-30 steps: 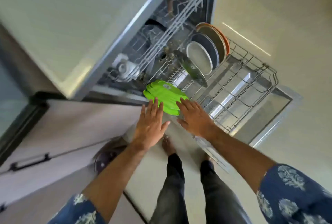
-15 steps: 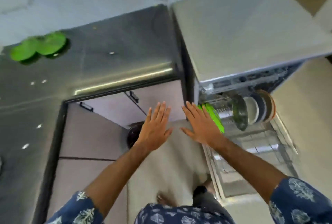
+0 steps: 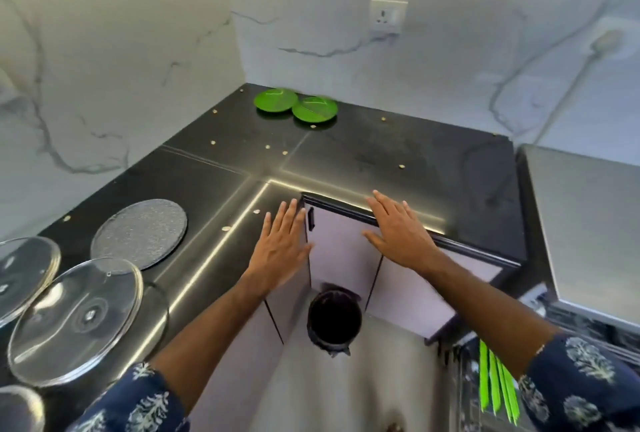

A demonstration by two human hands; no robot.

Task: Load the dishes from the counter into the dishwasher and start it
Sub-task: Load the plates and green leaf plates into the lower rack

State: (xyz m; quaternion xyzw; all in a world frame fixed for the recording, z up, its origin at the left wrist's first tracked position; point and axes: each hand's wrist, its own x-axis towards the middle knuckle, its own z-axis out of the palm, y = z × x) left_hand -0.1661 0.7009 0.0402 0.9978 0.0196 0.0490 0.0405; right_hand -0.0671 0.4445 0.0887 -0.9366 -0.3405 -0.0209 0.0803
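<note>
Beyond my fingers (image 3: 294, 210) I see white marble-veined walls (image 3: 121, 50) meeting in a corner, with a wall socket (image 3: 387, 17) set high past them. The black L-shaped desk (image 3: 381, 154) catches a bright streak of light along its edge. Below the fingers stand pale cabinet doors (image 3: 341, 251), a black bin (image 3: 334, 322) and grey floor (image 3: 363, 379).

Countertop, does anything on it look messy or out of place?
Small pale crumbs lie scattered across the black countertop, from near the two green plates to its front edge. Nothing looks damaged.
</note>
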